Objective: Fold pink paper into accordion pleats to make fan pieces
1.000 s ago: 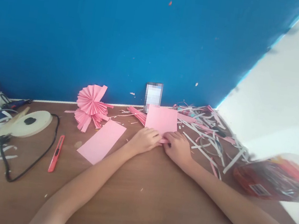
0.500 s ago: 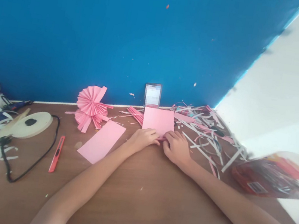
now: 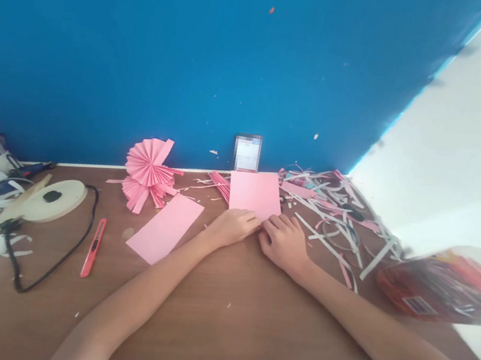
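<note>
A pink sheet of paper (image 3: 254, 191) lies before me near the wall, its near edge under my fingers. My left hand (image 3: 234, 226) is closed on the left part of that edge. My right hand (image 3: 284, 242) grips the edge on the right, fingers curled, almost touching the left hand. Both hands hide the fold along the edge. To the left lies another flat pink sheet (image 3: 165, 228). Behind it stand pink pleated paper fans (image 3: 150, 162). A bundle of pleated pink paper (image 3: 219, 184) sits just left of the held sheet.
A red box cutter (image 3: 93, 248) and a roll of white tape (image 3: 57, 200) with a black cord (image 3: 54, 267) lie left. Paper strips (image 3: 341, 208) heap at the back right, beside a plastic bag (image 3: 438, 284). A phone-like device (image 3: 247, 152) leans on the blue wall (image 3: 207, 47).
My hands have drawn closer together along the paper's near edge. The sheet's upper part has tilted slightly, and the whole view has shifted a little.
</note>
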Available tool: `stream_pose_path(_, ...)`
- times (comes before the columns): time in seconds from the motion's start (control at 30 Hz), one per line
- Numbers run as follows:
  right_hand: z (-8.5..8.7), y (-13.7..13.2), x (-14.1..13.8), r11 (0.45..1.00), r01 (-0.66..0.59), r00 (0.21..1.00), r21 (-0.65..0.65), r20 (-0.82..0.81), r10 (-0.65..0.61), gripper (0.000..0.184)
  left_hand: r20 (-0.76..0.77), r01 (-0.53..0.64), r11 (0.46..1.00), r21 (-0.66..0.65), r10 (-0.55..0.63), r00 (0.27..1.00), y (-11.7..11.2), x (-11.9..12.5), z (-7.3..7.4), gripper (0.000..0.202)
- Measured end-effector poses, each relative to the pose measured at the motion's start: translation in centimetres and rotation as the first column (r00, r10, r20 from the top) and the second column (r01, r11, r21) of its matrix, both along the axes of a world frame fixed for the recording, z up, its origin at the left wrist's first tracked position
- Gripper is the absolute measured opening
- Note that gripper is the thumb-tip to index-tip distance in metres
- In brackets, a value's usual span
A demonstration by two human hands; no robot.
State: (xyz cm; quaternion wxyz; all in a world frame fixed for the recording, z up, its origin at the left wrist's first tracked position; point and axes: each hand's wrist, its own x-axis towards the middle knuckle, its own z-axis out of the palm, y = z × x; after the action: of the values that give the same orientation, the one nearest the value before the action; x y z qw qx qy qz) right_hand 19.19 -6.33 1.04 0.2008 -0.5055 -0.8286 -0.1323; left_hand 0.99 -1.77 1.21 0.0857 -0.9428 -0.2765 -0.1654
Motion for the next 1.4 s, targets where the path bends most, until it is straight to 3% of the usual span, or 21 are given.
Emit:
stream_pose_path(0.33,-0.3,-0.1,0.0,0.998,0.03,0.999,-0.05,-0.034,-0.031,0.016,0.009,0.02,0.972,-0.233,-0.019,1.0,0.4,-0.8,0.4,0.035)
stream_pose_path(0.6,-0.3,0.5,0.2,0.989,0.085,0.992,-0.12,-0.078,-0.095,0.014,0.071,0.027,0.863,-0.505,0.011,0.997,1.1,-1.9,2.4,0.023)
stream_pose_path(0.9,-0.1,0.6,0.3,0.99,0.1,0.992,-0.101,-0.062,-0.107,0.009,0.05,-0.011,0.873,-0.488,0.04,0.998,1.4,-2.3,2.5,0.022)
stream_pose_path(1.1,-0.1,0.4,0.4,0.997,-0.035,0.999,-0.062,0.012,0.036,0.017,0.064,0.0,0.872,-0.489,0.036,0.997,1.9,-2.6,2.1,0.024)
stream_pose_path(1.2,-0.3,0.4,0.4,0.993,-0.088,0.993,-0.082,0.067,0.094,0.019,0.054,0.0,0.847,-0.531,0.034,0.998,2.2,-2.7,2.0,0.026)
stream_pose_path(1.4,-0.1,0.2,0.1,0.994,-0.08,0.99,-0.072,0.11,0.087,0.011,0.026,0.054,0.746,-0.663,-0.049,0.998,2.8,-3.3,2.7,0.021)
